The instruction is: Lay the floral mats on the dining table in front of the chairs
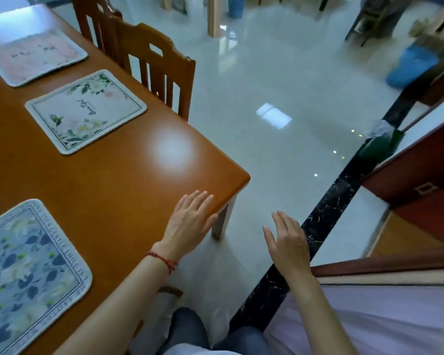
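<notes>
Three floral mats are lying flat on the wooden bench (128,180), well apart from one another. The blue-leaved mat (28,280) is sitting at the near edge. The white mat with green leaves (86,111) is lying along the right edge, in front of a wooden chair (162,73). The pink mat (35,56) is lying further along that same edge, toward the far end, by a second chair (98,24). The left hand (190,221) is hovering or resting over the near right corner of the bench, fingers straight and spread, holding nothing. The right hand (289,243) is hanging past that corner above the pale tiled floor (280,80), fingers relaxed and wide, also holding nothing.
</notes>
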`<state>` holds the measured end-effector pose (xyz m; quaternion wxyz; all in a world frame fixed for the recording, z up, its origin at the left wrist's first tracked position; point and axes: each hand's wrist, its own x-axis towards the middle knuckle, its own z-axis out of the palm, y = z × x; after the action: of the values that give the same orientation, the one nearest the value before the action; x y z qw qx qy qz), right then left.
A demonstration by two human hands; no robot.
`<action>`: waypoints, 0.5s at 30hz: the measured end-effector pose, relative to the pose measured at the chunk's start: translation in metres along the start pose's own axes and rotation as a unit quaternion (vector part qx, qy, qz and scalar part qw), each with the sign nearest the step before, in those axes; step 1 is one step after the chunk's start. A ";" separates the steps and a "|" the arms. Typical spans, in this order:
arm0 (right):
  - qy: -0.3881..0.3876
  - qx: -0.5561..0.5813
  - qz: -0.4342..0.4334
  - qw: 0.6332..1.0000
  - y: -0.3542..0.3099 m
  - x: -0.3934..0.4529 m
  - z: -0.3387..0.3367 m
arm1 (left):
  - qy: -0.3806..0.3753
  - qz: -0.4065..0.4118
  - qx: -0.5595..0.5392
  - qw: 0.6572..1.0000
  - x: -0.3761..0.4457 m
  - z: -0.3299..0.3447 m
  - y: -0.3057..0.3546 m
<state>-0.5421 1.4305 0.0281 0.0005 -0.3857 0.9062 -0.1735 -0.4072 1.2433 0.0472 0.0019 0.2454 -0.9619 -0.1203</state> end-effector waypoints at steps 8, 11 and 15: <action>0.040 -0.016 0.067 0.997 0.061 0.006 -0.016 | -0.009 0.085 0.030 0.996 0.051 0.014 0.055; 0.039 -0.019 0.093 0.995 0.079 0.011 -0.022 | -0.021 0.103 0.024 0.994 0.072 0.019 0.072; 0.048 -0.027 0.114 0.992 0.104 0.025 -0.026 | -0.023 0.116 0.021 0.993 0.104 0.026 0.091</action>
<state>-0.6355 1.4883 0.0234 -0.0338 -0.2708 0.9476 -0.1661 -0.5433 1.2772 0.0376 -0.0117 0.1291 -0.9860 -0.1052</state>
